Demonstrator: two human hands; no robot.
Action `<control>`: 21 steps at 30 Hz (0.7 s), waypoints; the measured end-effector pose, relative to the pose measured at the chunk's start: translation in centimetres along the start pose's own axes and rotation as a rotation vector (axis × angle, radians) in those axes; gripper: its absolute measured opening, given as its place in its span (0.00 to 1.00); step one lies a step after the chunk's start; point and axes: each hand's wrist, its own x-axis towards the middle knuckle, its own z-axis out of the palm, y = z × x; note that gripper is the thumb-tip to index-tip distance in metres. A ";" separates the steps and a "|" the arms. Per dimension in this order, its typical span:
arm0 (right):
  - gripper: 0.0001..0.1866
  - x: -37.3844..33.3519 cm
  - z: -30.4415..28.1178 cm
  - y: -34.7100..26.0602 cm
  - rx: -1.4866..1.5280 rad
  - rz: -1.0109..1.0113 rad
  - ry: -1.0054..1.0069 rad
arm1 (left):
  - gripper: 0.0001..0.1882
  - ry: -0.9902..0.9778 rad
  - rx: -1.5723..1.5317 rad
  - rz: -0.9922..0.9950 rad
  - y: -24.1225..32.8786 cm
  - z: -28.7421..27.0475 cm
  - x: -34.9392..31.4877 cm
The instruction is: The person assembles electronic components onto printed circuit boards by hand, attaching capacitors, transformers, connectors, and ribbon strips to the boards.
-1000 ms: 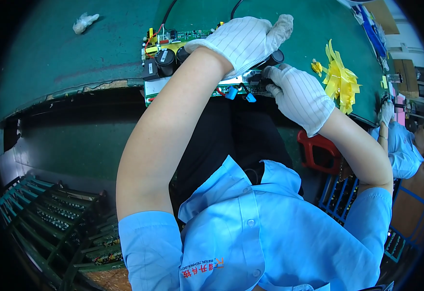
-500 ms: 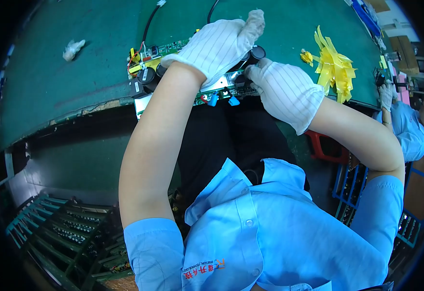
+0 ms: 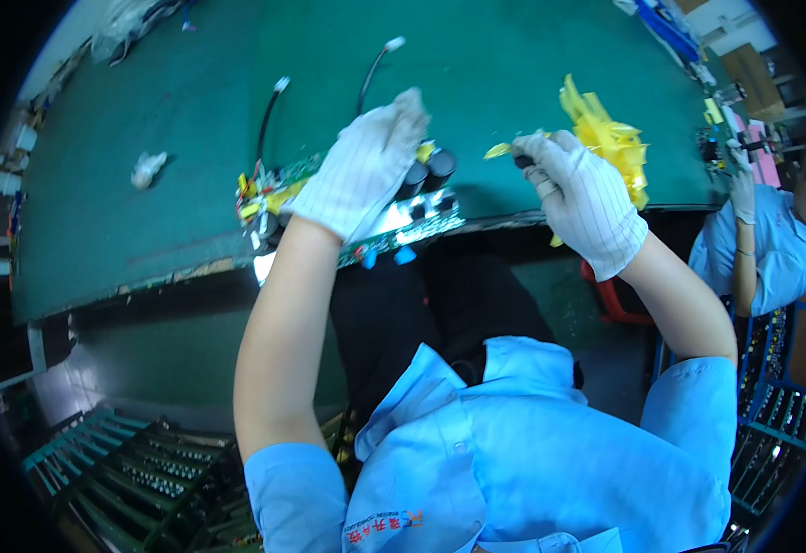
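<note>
A long green circuit board (image 3: 380, 241) with black capacitors (image 3: 439, 169), blue parts and bright metal strips lies along the table's front edge. Across it reaches my left hand (image 3: 352, 175) in a white striped glove, its fingers bunched together above the board's far side; whatever they pinch is hidden. To the right of the board, over the table edge, is my gloved right hand (image 3: 592, 203), its fingers closed. A short strip of yellow tape (image 3: 498, 150) sticks out from its fingertips, and a small dark spot shows between finger and thumb. Behind that hand lies a heap of yellow tape strips (image 3: 619, 143).
Two black cables (image 3: 366, 83) with white plugs extend from the board onto the green table (image 3: 200, 111). A crumpled white wad (image 3: 148, 170) sits to the left. At far right, a co-worker's gloved hand (image 3: 742, 189) is beside other parts. Racks (image 3: 127, 461) stand below left.
My right hand has moved from the board's right end out to the right, and yellow tape now shows at its fingertips. My left hand stays over the board. The whole view has shifted.
</note>
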 end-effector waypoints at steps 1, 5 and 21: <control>0.13 -0.3 -0.8 1.5 -0.022 0.001 0.015 | 0.26 -0.007 0.028 0.067 -0.6 -0.2 -0.5; 0.10 -2.5 -3.7 8.7 -0.327 0.205 0.221 | 0.28 0.207 -0.293 -0.032 0.8 -1.6 -1.5; 0.21 -8.0 -5.2 13.5 0.241 0.560 -0.286 | 0.23 0.080 0.651 0.140 3.2 -6.1 -10.3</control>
